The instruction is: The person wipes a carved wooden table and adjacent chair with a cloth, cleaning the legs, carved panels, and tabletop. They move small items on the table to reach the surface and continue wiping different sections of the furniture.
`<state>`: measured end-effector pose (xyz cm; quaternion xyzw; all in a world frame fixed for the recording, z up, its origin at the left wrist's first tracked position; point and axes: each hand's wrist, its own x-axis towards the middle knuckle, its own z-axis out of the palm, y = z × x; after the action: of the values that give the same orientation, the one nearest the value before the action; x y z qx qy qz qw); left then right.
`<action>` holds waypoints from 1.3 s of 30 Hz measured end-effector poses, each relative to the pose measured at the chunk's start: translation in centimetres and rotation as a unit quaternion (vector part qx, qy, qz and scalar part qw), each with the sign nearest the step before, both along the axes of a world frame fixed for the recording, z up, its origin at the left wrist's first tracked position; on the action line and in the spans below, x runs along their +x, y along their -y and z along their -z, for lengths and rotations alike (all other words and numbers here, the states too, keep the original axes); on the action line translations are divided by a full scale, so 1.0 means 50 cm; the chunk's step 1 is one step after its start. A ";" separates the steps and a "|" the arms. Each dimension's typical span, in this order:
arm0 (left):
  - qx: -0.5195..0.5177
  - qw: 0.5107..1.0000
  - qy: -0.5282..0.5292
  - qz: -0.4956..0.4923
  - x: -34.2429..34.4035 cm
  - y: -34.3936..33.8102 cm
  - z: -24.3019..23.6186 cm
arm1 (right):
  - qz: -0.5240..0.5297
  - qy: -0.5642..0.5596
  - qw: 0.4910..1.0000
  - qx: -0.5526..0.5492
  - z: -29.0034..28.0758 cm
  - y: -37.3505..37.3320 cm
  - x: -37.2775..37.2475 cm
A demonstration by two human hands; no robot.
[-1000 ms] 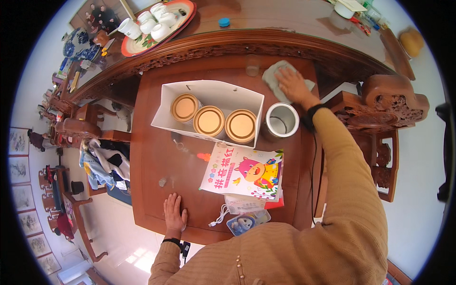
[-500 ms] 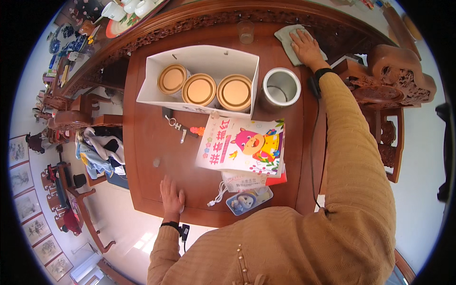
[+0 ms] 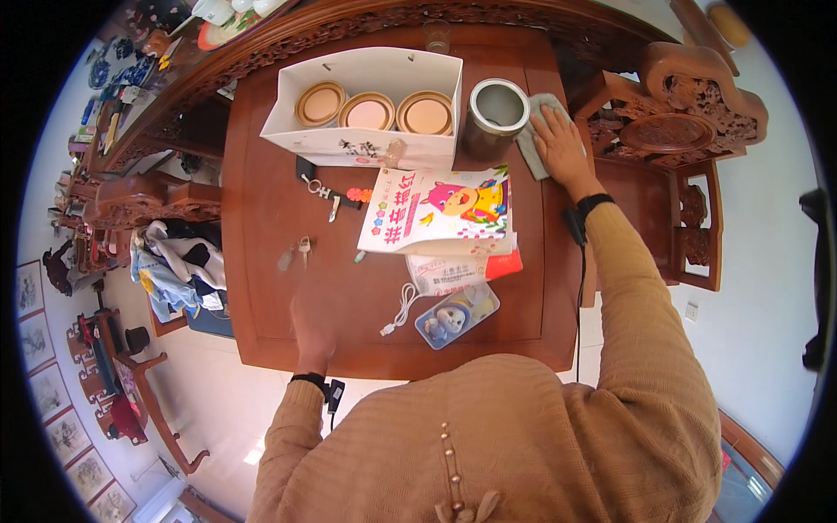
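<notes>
My right hand (image 3: 561,148) lies flat on a folded grey-green cloth (image 3: 529,155), fingers stretched out, pressing it to the table at the right. Close to its left stands a dark metal canister (image 3: 497,118) with a silver rim and no lid, partly in front of the cloth. My left hand (image 3: 312,318) is over the table's near left part, its fingers smeared by motion. Just beyond it lie a key (image 3: 304,247) and a small grey tag (image 3: 285,260). I see nothing held in the left hand, but the blur hides its fingers.
A white paper bag (image 3: 359,155) holds three gold-lidded cans. Before it lie a keyring (image 3: 319,189), a children's book (image 3: 440,209), papers (image 3: 445,275), a white cable (image 3: 402,307) and a blue pencil tin (image 3: 456,318). A glass (image 3: 437,37) stands behind; a carved chair (image 3: 667,131) is at right.
My right hand has drawn the cloth nearer, from the far right corner to beside the canister. My left hand, flat on the table before, is now blurred. The whole view has shifted.
</notes>
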<state>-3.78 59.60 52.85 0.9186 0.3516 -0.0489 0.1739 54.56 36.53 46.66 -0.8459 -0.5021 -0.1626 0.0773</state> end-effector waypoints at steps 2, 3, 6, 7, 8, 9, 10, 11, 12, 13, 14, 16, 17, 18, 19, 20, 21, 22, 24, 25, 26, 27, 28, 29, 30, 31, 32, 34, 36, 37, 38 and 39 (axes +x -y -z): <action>0.005 1.000 -0.006 0.001 -0.002 -0.001 -0.001 | -0.003 -0.010 1.000 -0.012 -0.011 0.044 -0.065; 0.034 0.999 0.008 0.014 -0.007 -0.002 0.001 | 0.007 -0.022 0.999 -0.023 -0.016 0.065 -0.100; 0.098 0.991 0.071 0.058 -0.023 -0.003 0.014 | 0.027 -0.041 0.998 -0.035 -0.031 0.141 -0.217; 0.099 0.989 0.091 0.058 -0.028 -0.003 0.021 | 0.038 -0.049 0.997 -0.042 -0.036 0.170 -0.259; 0.099 0.987 0.112 0.060 -0.034 -0.003 0.028 | 0.049 -0.055 0.996 -0.049 -0.039 0.198 -0.301; 0.107 0.985 0.122 0.059 -0.039 -0.004 0.035 | 0.052 -0.060 0.996 -0.046 -0.040 0.227 -0.346; 0.112 0.983 0.133 0.062 -0.042 -0.004 0.043 | 0.056 -0.064 0.995 -0.045 -0.043 0.260 -0.393; 0.114 0.981 0.145 0.065 -0.044 -0.005 0.050 | 0.061 -0.065 0.995 -0.043 -0.046 0.292 -0.440; 0.118 0.980 0.146 0.067 -0.047 -0.005 0.057 | 0.080 -0.088 0.992 -0.053 -0.044 0.319 -0.491; 0.123 0.979 0.149 0.069 -0.047 -0.006 0.063 | 0.087 -0.090 0.991 -0.053 -0.044 0.346 -0.545; 0.135 0.975 0.160 0.071 -0.048 -0.008 0.068 | 0.096 -0.094 0.989 -0.052 -0.043 0.368 -0.603; 0.131 0.976 0.160 0.071 -0.048 -0.010 0.075 | 0.107 -0.110 0.987 -0.055 -0.043 0.399 -0.710; 0.131 0.976 0.161 0.070 -0.049 -0.010 0.077 | 0.107 -0.121 0.985 -0.062 -0.044 0.411 -0.762; 0.127 0.976 0.160 0.070 -0.050 -0.011 0.078 | 0.110 -0.127 0.983 -0.076 -0.045 0.418 -0.803; 0.124 0.977 0.161 0.069 -0.050 -0.011 0.078 | 0.107 -0.138 0.982 -0.076 -0.050 0.425 -0.826; 0.125 0.976 0.165 0.068 -0.050 -0.011 0.077 | 0.103 -0.149 0.981 -0.075 -0.054 0.428 -0.839; 0.122 0.976 0.167 0.068 -0.050 -0.012 0.075 | 0.096 -0.157 0.981 -0.067 -0.056 0.428 -0.840; 0.123 0.975 0.172 0.070 -0.049 -0.012 0.073 | 0.101 -0.155 0.980 -0.068 -0.058 0.424 -0.825; 0.119 0.977 0.165 0.071 -0.046 -0.010 0.067 | 0.127 -0.143 0.981 -0.043 -0.053 0.405 -0.769; 0.116 0.979 0.153 0.071 -0.044 -0.010 0.063 | 0.146 -0.148 0.978 -0.032 -0.045 0.389 -0.732; 0.122 0.980 0.138 0.072 -0.043 -0.009 0.060 | 0.161 -0.135 0.977 -0.031 -0.037 0.375 -0.692; 0.114 0.982 0.131 0.071 -0.040 -0.009 0.057 | 0.164 -0.124 0.978 -0.017 -0.028 0.356 -0.644; 0.112 0.983 0.123 0.072 -0.038 -0.008 0.054 | 0.169 -0.117 0.979 -0.008 -0.019 0.338 -0.599; 0.117 0.984 0.112 0.072 -0.035 -0.008 0.052 | 0.169 -0.103 0.980 0.007 -0.009 0.321 -0.558; 0.109 0.985 0.113 0.072 -0.032 -0.007 0.051 | 0.171 -0.101 0.980 0.006 -0.002 0.299 -0.510; 0.107 0.986 0.112 0.066 -0.029 -0.006 0.051 | 0.165 -0.090 0.982 0.010 0.003 0.275 -0.462; 0.083 0.991 0.088 0.055 -0.026 -0.005 0.050 | 0.159 -0.082 0.984 0.012 0.008 0.253 -0.421; 0.088 0.990 0.095 0.062 -0.022 -0.003 0.048 | 0.149 -0.073 0.986 -0.002 0.010 0.199 -0.327; 0.089 0.989 0.103 0.065 -0.024 0.001 0.044 | 0.173 -0.091 0.979 -0.051 0.009 0.137 -0.237; 0.097 0.986 0.114 0.069 -0.027 0.003 0.041 | 0.181 -0.086 0.978 -0.051 0.011 0.112 -0.207; 0.090 0.987 0.111 0.068 -0.031 0.005 0.037 | 0.188 -0.078 0.978 -0.046 0.014 0.094 -0.191; 0.109 0.984 0.112 0.080 -0.035 0.008 0.033 | 0.196 -0.066 0.977 -0.052 0.017 0.086 -0.187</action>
<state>-5.54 59.20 51.22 0.9568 0.2586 0.0797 0.1064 45.20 32.22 45.80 -0.9394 -0.3285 -0.0921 0.0330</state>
